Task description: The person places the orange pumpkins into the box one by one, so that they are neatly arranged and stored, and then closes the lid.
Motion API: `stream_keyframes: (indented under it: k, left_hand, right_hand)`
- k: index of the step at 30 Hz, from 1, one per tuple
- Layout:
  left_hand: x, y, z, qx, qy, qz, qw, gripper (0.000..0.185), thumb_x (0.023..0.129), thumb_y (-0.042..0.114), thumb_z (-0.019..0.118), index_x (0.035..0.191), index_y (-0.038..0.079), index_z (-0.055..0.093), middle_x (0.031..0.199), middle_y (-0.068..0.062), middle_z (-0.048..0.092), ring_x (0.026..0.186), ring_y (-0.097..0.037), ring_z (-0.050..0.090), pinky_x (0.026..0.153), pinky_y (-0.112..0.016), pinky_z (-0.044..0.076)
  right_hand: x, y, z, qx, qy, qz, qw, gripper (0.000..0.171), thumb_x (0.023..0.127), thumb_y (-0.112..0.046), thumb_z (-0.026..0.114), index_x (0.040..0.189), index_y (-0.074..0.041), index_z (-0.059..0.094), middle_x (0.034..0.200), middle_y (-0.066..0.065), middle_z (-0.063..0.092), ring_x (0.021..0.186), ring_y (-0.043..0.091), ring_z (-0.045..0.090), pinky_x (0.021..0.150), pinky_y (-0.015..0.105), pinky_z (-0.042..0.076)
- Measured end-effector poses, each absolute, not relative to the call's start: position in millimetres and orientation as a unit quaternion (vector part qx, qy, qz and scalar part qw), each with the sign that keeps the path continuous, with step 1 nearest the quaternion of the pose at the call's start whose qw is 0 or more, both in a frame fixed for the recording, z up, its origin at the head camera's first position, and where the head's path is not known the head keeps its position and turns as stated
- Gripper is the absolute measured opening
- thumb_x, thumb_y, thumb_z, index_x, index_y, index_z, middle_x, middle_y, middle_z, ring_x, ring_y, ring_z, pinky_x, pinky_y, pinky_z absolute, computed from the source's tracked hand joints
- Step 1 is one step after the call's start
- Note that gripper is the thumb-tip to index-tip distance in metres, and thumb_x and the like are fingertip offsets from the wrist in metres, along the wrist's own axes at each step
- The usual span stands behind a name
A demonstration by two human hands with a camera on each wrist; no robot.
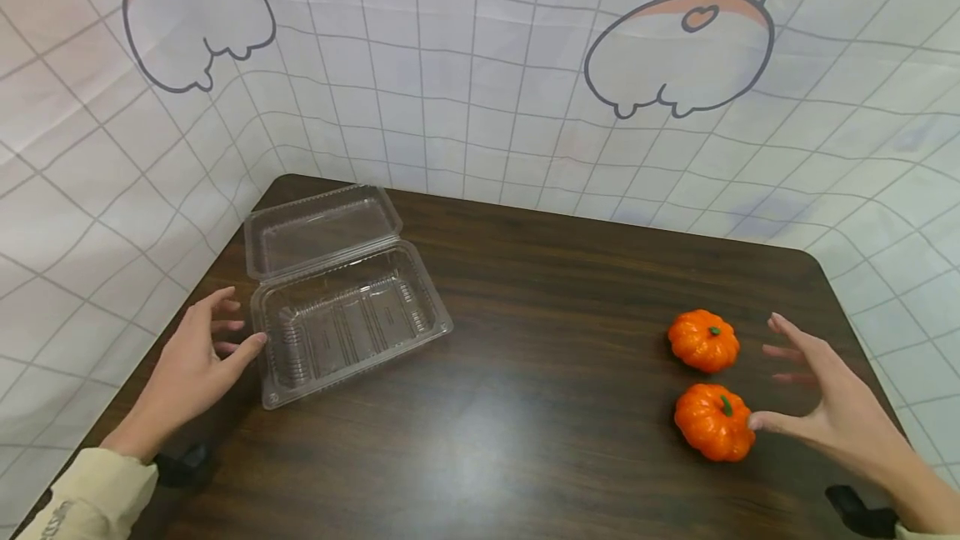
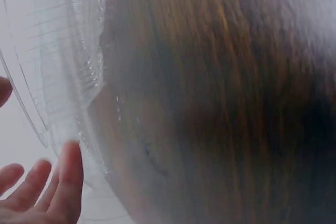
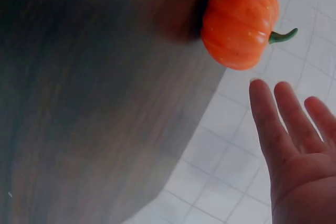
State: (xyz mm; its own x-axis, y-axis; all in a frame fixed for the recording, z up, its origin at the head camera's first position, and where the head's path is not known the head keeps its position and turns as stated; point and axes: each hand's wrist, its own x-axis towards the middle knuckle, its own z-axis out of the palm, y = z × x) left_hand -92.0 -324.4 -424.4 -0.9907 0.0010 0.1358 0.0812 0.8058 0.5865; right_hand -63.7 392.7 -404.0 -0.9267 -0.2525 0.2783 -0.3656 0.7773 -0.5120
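A clear plastic clamshell box (image 1: 352, 332) lies on the left of the table with its lid (image 1: 322, 232) folded back toward the wall. My left hand (image 1: 197, 357) is at the box's left side, fingers spread and thumb tip right at the rim; the left wrist view shows its fingertips (image 2: 71, 156) beside the clear plastic wall. On the right sit two small orange pumpkins with green stems, a farther pumpkin (image 1: 703, 342) and a nearer pumpkin (image 1: 712, 423). My right hand (image 1: 840, 398) is held spread to their right, its thumb tip overlapping the nearer pumpkin's edge in the head view.
The dark wood-grain table (image 1: 525, 323) has rounded far corners. A white cloth with a grid pattern and cartoon animals (image 1: 682, 57) hangs behind it and at both sides. Black straps (image 1: 858, 511) sit at both wrists.
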Motion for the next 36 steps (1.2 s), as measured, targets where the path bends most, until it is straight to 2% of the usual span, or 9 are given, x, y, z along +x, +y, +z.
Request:
stream_keyframes:
  k: [2,5,7,9,15,17,27,33,36]
  left_hand:
    - [-92,-326,-426,-0.014,-0.945,-0.324,0.043,0.082,0.101,0.032,0.067,0.159,-0.003,0.022,0.140,-0.030,0.049,0.116,-0.045,0.062,0.076,-0.034,0.060]
    - [-92,-329,-430,-0.001,-0.939,-0.344,0.006,0.079,0.104,0.037,0.063,0.161,0.001,0.021,0.140,-0.026,0.053,0.109,-0.014,0.068,0.074,-0.019,0.053]
    - [-93,-329,-432,0.003,-0.927,-0.376,-0.012,0.077,0.105,0.036,0.061,0.161,0.001,0.021,0.139,-0.025,0.054,0.100,0.005,0.066,0.074,-0.014,0.052]
    - [-94,-330,-434,0.004,-0.910,-0.414,-0.024,0.076,0.105,0.033,0.061,0.160,-0.001,0.022,0.137,-0.023,0.055,0.092,0.016,0.061,0.075,-0.011,0.054]
    - [-97,-332,-438,0.009,-0.852,-0.521,-0.050,0.075,0.105,0.022,0.063,0.159,-0.004,0.020,0.119,0.012,0.062,0.092,0.005,0.070,0.080,-0.014,0.059]
    - [-97,-334,-439,0.012,-0.825,-0.561,-0.060,0.075,0.104,0.019,0.063,0.160,-0.004,0.018,0.114,0.018,0.062,0.095,0.004,0.070,0.081,-0.014,0.060]
    - [-95,-340,-443,0.014,-0.681,-0.727,-0.093,0.064,0.103,0.001,0.059,0.157,0.012,0.027,0.117,0.009,0.069,0.102,-0.004,0.072,0.084,-0.021,0.063]
    - [-95,-341,-444,0.024,-0.664,-0.740,-0.103,0.059,0.103,0.001,0.058,0.153,0.019,0.033,0.117,0.011,0.070,0.100,-0.004,0.073,0.082,-0.024,0.064]
    - [-95,-340,-445,0.023,-0.662,-0.742,-0.108,0.057,0.104,0.000,0.058,0.151,0.022,0.035,0.117,0.011,0.069,0.100,-0.005,0.071,0.082,-0.025,0.064]
  right_hand:
    - [-62,391,-406,0.162,-0.932,0.311,0.091,0.133,0.051,-0.003,0.101,0.163,-0.013,0.030,0.154,-0.037,0.032,0.117,-0.028,0.045,0.084,-0.005,0.043]
    - [-59,391,-409,0.161,-0.926,0.333,0.082,0.130,0.053,0.002,0.099,0.163,-0.012,0.030,0.153,-0.034,0.036,0.121,-0.025,0.046,0.085,-0.003,0.045]
    - [-57,391,-413,0.158,-0.921,0.347,0.079,0.129,0.054,0.005,0.098,0.163,-0.010,0.031,0.152,-0.031,0.039,0.122,-0.022,0.048,0.085,-0.002,0.046]
    - [-55,392,-417,0.154,-0.917,0.360,0.077,0.126,0.054,0.007,0.097,0.162,-0.009,0.033,0.151,-0.029,0.042,0.122,-0.020,0.050,0.086,-0.001,0.047]
    - [-47,391,-426,0.142,-0.910,0.384,0.065,0.111,0.059,0.012,0.093,0.155,-0.006,0.042,0.150,-0.024,0.047,0.120,-0.016,0.054,0.087,0.002,0.049]
    - [-45,390,-428,0.138,-0.908,0.391,0.059,0.107,0.060,0.012,0.093,0.153,-0.004,0.043,0.149,-0.021,0.049,0.120,-0.013,0.057,0.087,0.004,0.050]
    - [-37,386,-440,0.112,-0.907,0.405,0.033,0.088,0.067,0.006,0.093,0.144,-0.003,0.051,0.138,-0.002,0.059,0.112,-0.011,0.062,0.086,0.007,0.054]
    - [-36,383,-445,0.103,-0.908,0.405,0.022,0.082,0.069,0.002,0.093,0.141,-0.006,0.055,0.135,-0.003,0.063,0.115,-0.013,0.058,0.090,0.001,0.048]
    - [-36,382,-446,0.100,-0.909,0.405,0.012,0.080,0.071,0.001,0.092,0.142,-0.007,0.055,0.135,-0.009,0.063,0.116,-0.014,0.057,0.093,0.000,0.046]
